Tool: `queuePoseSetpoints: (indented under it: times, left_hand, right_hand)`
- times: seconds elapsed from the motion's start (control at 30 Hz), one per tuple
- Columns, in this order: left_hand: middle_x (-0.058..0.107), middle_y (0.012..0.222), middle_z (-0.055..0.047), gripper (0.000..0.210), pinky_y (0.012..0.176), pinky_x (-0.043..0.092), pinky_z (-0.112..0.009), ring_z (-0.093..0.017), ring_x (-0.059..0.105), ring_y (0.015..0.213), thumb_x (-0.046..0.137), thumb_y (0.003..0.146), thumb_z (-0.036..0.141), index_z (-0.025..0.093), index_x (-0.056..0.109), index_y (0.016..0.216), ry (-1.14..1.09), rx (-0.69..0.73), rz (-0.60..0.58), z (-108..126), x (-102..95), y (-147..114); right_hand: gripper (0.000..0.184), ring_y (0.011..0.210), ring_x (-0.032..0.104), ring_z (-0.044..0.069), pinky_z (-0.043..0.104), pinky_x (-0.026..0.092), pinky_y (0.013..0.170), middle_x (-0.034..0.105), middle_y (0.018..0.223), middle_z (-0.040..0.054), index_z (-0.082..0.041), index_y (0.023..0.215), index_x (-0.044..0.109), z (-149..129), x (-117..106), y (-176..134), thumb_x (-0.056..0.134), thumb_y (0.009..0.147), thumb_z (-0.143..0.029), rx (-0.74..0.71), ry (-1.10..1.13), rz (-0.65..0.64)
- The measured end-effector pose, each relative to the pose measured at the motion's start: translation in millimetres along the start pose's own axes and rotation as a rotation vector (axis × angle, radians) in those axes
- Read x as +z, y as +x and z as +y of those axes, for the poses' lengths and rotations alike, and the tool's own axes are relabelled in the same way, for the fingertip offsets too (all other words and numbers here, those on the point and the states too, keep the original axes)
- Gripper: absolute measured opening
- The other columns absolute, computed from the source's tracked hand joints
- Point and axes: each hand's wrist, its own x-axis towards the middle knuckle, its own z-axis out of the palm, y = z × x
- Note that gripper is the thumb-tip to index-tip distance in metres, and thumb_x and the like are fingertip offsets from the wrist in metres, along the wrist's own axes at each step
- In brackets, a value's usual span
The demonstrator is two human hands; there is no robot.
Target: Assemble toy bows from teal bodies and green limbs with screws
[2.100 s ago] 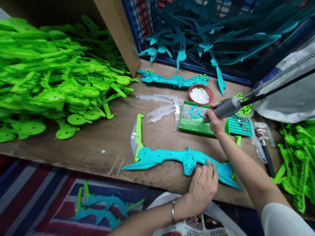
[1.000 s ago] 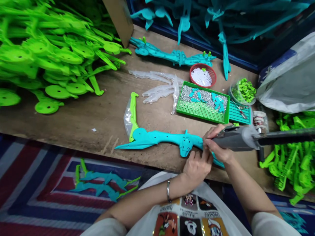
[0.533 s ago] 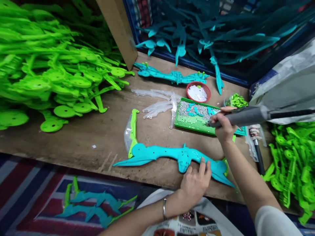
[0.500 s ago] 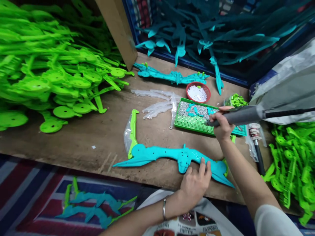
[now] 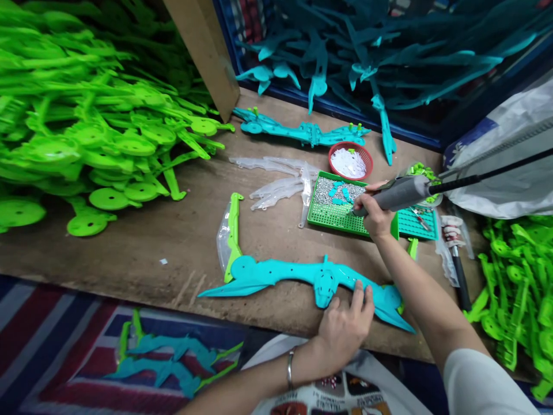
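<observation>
My left hand (image 5: 347, 323) rests on the right half of a turquoise plastic toy bow (image 5: 294, 270), its fingers stretched over the surface. The bow lies flat near the table's front edge. At its left end a lime-green limb (image 5: 234, 230) with a clear plastic piece (image 5: 223, 242) points up and away. My right hand (image 5: 377, 214) is wrapped round a grey electric screwdriver (image 5: 401, 193). The tool's tip is over a green perforated tray (image 5: 332, 219) of small screws (image 5: 322, 193), with several small turquoise parts lying among them.
Clear plastic pieces (image 5: 280, 190) and a red basket of white bits (image 5: 349, 164) are beside the tray. Behind lies another turquoise bow part (image 5: 298, 134). Lime-green parts (image 5: 103, 138) heap up at left, more (image 5: 505, 288) at right. A black-handled hammer (image 5: 460, 282) lies at right.
My right hand and the screwdriver have moved slightly left over the tray, uncovering more of the turquoise tray beside it. My left hand stays on the bow.
</observation>
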Motion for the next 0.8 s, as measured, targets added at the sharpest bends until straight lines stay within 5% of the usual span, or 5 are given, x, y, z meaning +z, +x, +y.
queuePoseSetpoints:
  times: [0.2, 0.33, 0.57, 0.8]
  left_hand:
    - [0.065, 0.139, -0.015, 0.049, 0.067, 0.057, -0.034, -0.017, 0.07, 0.073, 0.054, 0.092, 0.013, 0.018, 0.06, 0.14, -0.021, 0.041, 0.014, -4.9, 2.3, -2.7]
    - [0.062, 0.142, -0.015, 0.052, 0.069, 0.057, -0.034, -0.017, 0.071, 0.076, 0.05, 0.093, 0.008, 0.018, 0.057, 0.143, -0.058, 0.041, 0.05, -7.1, 10.6, -6.7]
    - [0.051, 0.153, -0.019, 0.057, 0.084, 0.057, -0.039, -0.028, 0.068, 0.114, 0.048, 0.096, 0.007, 0.01, 0.043, 0.153, -0.162, 0.019, 0.077, -5.7, 25.3, -17.4]
    - [0.063, 0.137, -0.02, 0.043, 0.095, 0.057, -0.04, -0.027, 0.065, 0.118, 0.062, 0.096, 0.021, 0.011, 0.055, 0.138, -0.375, 0.04, 0.253, -7.0, 19.2, -24.7]
  right_hand:
    - [0.023, 0.044, 0.054, 0.012, 0.028, 0.046, 0.048, 0.056, 0.056, -0.0083, -0.024, 0.094, 0.056, -4.8, 5.5, 5.8, 0.071, 0.08, -0.035, -0.01, -0.036, -0.06]
    - [0.022, 0.048, 0.056, 0.012, 0.029, 0.049, 0.053, 0.055, 0.059, -0.0075, -0.025, 0.096, 0.057, -37.0, -2.7, -1.2, 0.071, 0.084, -0.038, -0.06, -0.032, -0.02]
    - [0.021, 0.047, 0.054, 0.013, 0.031, 0.049, 0.051, 0.056, 0.059, -0.0071, -0.027, 0.101, 0.061, -130.8, -57.3, -78.2, 0.073, 0.084, -0.028, 0.005, 0.003, -0.044]
    - [0.021, 0.05, 0.056, 0.017, 0.035, 0.051, 0.056, 0.06, 0.06, -0.0069, -0.029, 0.105, 0.061, -139.5, -98.3, -138.1, 0.067, 0.085, -0.023, 0.044, -0.074, 0.064]
